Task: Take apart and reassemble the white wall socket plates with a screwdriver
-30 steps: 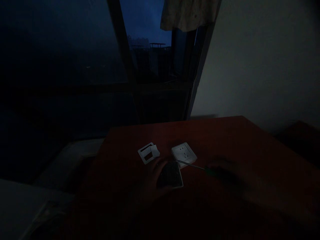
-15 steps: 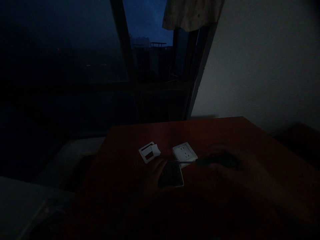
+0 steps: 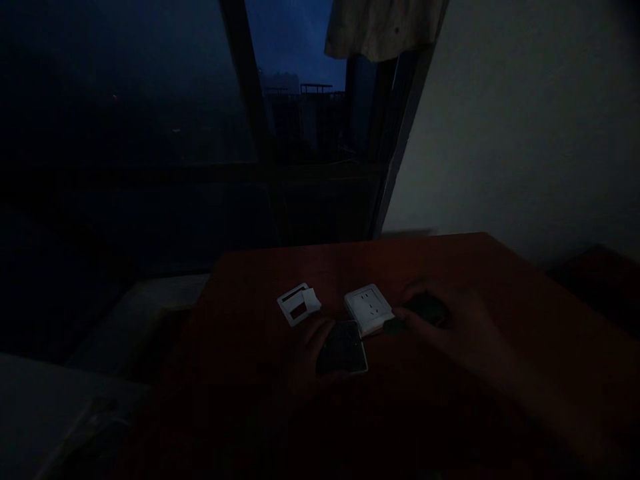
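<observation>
My left hand is closed on the left side of a wall socket, whose dark back faces up inside a pale rim. My right hand grips a screwdriver by its green handle. The screwdriver's shaft points left toward the socket's right edge; its tip is too dark to make out. Just behind, a white socket plate lies face up with its slots showing. Farther left lies a white frame with openings, and a small white piece rests over its right side.
Everything lies on a reddish-brown table in very dim light. A dark window stands beyond the table, with a cloth hanging at its top. A pale wall rises on the right.
The screwdriver has shifted from the socket's upper edge to its right edge, and its handle sits lower on the left. My right hand's fingers have moved left; my left hand stays put.
</observation>
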Motion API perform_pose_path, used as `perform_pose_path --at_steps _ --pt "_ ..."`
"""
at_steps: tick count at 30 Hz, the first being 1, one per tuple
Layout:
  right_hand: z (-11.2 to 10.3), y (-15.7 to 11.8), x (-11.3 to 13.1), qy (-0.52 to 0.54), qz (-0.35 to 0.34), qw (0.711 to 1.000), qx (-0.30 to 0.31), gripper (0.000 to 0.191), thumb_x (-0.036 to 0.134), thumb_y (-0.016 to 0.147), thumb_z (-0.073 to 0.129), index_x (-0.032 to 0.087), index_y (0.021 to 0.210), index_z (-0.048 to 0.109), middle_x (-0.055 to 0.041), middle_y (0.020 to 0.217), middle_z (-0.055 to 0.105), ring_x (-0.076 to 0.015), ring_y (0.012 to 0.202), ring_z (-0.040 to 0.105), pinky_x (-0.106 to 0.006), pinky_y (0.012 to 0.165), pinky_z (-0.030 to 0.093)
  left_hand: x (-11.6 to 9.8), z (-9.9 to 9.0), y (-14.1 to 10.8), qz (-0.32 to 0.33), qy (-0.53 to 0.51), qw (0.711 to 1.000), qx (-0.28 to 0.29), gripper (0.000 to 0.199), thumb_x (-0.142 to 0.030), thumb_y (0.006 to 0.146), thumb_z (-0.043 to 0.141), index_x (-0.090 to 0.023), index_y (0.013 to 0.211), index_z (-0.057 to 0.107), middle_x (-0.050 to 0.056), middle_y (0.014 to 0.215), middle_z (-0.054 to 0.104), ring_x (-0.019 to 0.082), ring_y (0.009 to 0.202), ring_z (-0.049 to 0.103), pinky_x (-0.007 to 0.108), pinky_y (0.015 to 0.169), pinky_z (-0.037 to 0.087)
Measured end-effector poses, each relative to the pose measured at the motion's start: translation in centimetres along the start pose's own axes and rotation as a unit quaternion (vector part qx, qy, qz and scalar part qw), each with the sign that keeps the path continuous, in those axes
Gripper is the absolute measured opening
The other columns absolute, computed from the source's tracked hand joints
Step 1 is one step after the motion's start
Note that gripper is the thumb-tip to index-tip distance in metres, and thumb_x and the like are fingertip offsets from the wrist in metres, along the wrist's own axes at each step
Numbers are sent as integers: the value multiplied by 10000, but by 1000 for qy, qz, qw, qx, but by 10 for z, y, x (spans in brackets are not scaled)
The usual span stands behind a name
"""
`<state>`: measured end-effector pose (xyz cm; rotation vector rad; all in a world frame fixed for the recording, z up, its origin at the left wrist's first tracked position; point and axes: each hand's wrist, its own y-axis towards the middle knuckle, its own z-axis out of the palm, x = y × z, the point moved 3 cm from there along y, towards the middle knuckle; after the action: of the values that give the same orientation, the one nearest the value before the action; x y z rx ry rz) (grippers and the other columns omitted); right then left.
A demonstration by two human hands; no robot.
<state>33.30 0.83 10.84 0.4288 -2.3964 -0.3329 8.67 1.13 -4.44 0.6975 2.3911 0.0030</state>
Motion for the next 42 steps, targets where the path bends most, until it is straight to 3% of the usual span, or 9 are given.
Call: perform_pose_path --at_steps 9,17,23,35,39,42 --pt "5 4 4 -22 -21 999 26 205 405 879 550 209 908 603 -6 765 701 -133 608 651 -211 533 449 -8 -5 2 -7 1 1000 -1 816 -529 741 703 -221 1416 366 143 1462 382 339 1331 373 512 1076 363" --pt "5 20 35 -240 -58 967 66 400 550 919 417 200 898 609 -47 722 703 -191 570 649 -260 488 326 -2 -2 0 4 -1 1000 -4 814 -521 765 690 -230 1430 324 132 1486 342 330 1349 342 508 1097 333" --pt "9 33 50 -228 -92 963 108 357 524 917 457 227 1053 600 -48 838 727 -205 688 671 -264 535 350 -3 -3 1 7 9 1000 -7 804 -526 770 683 -226 1425 327 124 1488 338 319 1356 327 496 1105 327" --pt "6 36 45 -223 -107 960 133 241 415 897 539 203 973 622 -48 832 717 -202 686 659 -263 548 366 1 1 1 1 -6 1000 -1 833 -525 752 701 -231 1431 318 114 1492 330 308 1354 334 482 1112 320" --pt "3 36 44 -174 -137 963 152 216 338 891 563 210 1059 604 -56 923 714 -198 773 667 -275 635 432 -3 -1 2 1 -18 1000 2 821 -502 749 713 -234 1425 332 119 1486 340 310 1347 345 486 1106 329" --pt "-2 34 43 -141 -170 961 167 305 276 900 539 226 1202 533 -77 1074 681 -212 943 646 -305 753 464 -3 -2 2 -4 -13 1000 3 808 -493 748 715 -230 1419 350 125 1473 362 322 1337 359 491 1093 345"
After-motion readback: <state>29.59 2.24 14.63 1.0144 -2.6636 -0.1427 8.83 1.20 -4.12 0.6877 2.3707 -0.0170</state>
